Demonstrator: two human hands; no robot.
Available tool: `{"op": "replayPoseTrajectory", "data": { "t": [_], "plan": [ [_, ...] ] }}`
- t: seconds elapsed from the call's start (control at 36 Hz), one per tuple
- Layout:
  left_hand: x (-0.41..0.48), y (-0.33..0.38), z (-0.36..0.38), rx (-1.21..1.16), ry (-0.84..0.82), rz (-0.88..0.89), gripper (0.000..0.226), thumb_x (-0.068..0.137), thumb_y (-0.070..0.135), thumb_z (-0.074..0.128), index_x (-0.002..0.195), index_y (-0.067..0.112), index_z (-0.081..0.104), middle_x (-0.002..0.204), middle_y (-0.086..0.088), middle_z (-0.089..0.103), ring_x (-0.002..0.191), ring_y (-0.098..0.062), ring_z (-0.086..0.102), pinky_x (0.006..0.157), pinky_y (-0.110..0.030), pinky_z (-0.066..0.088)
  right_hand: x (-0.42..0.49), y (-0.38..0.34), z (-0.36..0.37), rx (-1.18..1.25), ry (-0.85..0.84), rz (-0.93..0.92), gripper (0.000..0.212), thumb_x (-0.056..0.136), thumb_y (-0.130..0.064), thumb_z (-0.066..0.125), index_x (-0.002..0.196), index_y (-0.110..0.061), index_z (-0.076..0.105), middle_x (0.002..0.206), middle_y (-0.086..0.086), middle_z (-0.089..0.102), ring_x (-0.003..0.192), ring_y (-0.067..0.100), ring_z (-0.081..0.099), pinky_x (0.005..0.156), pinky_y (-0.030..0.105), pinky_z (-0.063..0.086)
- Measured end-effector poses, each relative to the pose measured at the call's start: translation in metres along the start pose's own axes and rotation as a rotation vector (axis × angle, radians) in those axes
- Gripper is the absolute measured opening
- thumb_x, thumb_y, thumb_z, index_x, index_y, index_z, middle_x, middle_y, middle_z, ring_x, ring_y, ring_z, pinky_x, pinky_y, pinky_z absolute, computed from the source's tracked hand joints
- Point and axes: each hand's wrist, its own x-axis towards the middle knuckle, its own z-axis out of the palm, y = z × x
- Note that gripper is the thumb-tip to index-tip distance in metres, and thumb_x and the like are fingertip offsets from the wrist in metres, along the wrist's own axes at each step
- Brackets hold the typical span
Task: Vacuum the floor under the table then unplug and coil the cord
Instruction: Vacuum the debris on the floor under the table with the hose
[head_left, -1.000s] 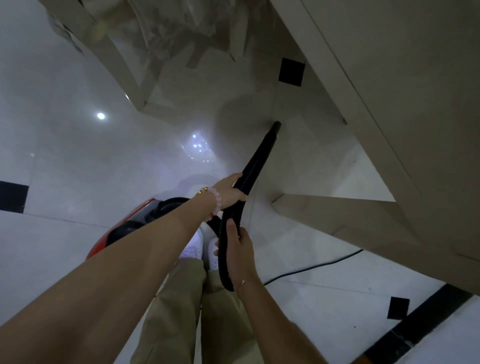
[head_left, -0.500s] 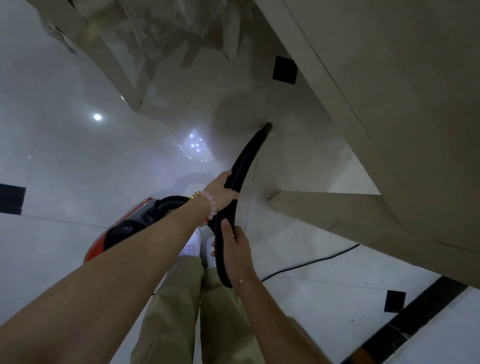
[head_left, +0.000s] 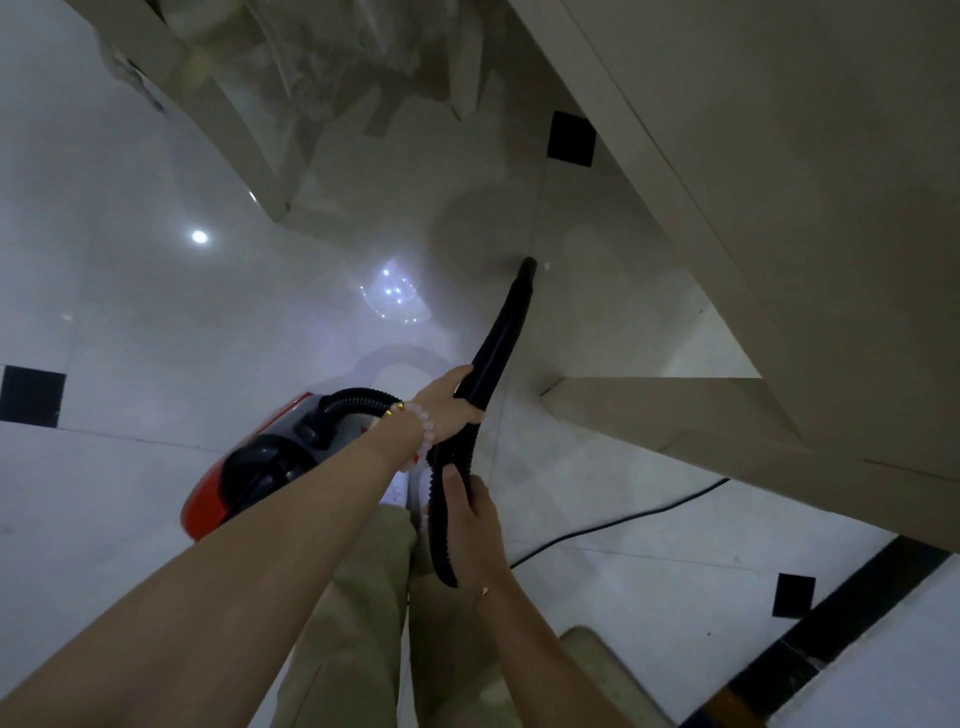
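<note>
Under the table, the nozzle meets the floor — left hand fingers wrapped round it, right hand clasping the hose.

Both bare forearms are reaching forward and down. The left hand, extended farther, is curling its fingers around the black wand. The right hand, nearer the body, is gripping the ribbed hose, thumb lying along it.
</note>
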Motion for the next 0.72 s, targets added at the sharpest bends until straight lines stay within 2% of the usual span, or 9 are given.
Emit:
{"op": "replayPoseTrajectory", "data": {
  "t": [0.08,0.22,0.36,0.47,0.53,0.64,0.72],
  "plan": [
    [0.002,0.003,-0.001,0.025,-0.002,0.007,0.067,0.090,0.006,0.056,0.148,0.021,0.026,0.136,-0.018,0.049,0.121,-0.030,0.050,0.094,-0.027,0.040,0.002,-0.001,0.002,-0.006,0.021,0.015,0.028,0.098,-0.044,0.042,0.108,-0.023,0.059,0.100,0.000,0.065,0.100,0.018,0.061,0.095,0.037,0.049],
    [0.005,0.007,-0.002,0.022,0.014,0.027,0.067,0.090,0.005,0.056,0.148,0.021,0.026,0.136,-0.016,0.049,0.122,-0.029,0.049,0.092,-0.024,0.038,0.003,-0.006,0.001,-0.021,0.033,-0.009,0.043,0.097,-0.046,0.042,0.122,-0.015,0.058,0.116,0.008,0.065,0.108,0.022,0.060,0.100,0.042,0.048],
    [0.004,0.005,-0.004,0.010,0.012,0.025,0.067,0.090,0.004,0.055,0.147,0.023,0.026,0.134,-0.015,0.050,0.120,-0.029,0.050,0.090,-0.025,0.040,0.004,-0.005,-0.002,-0.027,0.017,-0.026,0.043,0.098,-0.042,0.041,0.124,-0.012,0.057,0.117,0.011,0.064,0.108,0.022,0.060,0.098,0.037,0.048],
    [0.007,0.003,-0.006,0.033,-0.010,0.007,0.067,0.090,0.005,0.055,0.148,0.021,0.025,0.136,-0.017,0.048,0.122,-0.030,0.049,0.096,-0.028,0.040,0.005,-0.003,0.000,-0.026,0.016,-0.002,0.043,0.098,-0.045,0.041,0.125,-0.015,0.057,0.118,0.005,0.065,0.109,0.019,0.060,0.101,0.037,0.047],
    [0.012,0.003,-0.007,0.035,-0.020,-0.001,0.068,0.090,0.007,0.056,0.149,0.022,0.024,0.137,-0.016,0.048,0.122,-0.030,0.049,0.100,-0.031,0.041,0.009,-0.003,0.001,-0.012,0.021,0.014,0.043,0.098,-0.046,0.040,0.122,-0.016,0.058,0.115,0.004,0.066,0.107,0.018,0.061,0.099,0.037,0.048],
    [0.032,0.005,-0.007,0.038,-0.017,0.030,0.069,0.091,0.009,0.055,0.150,0.021,0.021,0.141,-0.015,0.045,0.125,-0.029,0.047,0.098,-0.028,0.040,0.029,-0.004,-0.002,-0.003,0.069,-0.001,0.044,0.097,-0.050,0.040,0.107,-0.013,0.061,0.100,0.007,0.067,0.096,0.024,0.063,0.091,0.040,0.052],
    [0.055,0.005,-0.007,0.035,-0.005,0.059,0.071,0.091,0.013,0.056,0.151,0.021,0.018,0.145,-0.015,0.041,0.128,-0.029,0.045,0.102,-0.029,0.038,0.049,-0.007,-0.006,0.025,0.104,-0.024,0.046,0.096,-0.051,0.041,0.094,-0.010,0.061,0.087,0.008,0.065,0.079,0.020,0.061,0.075,0.033,0.051]
  ]
}}
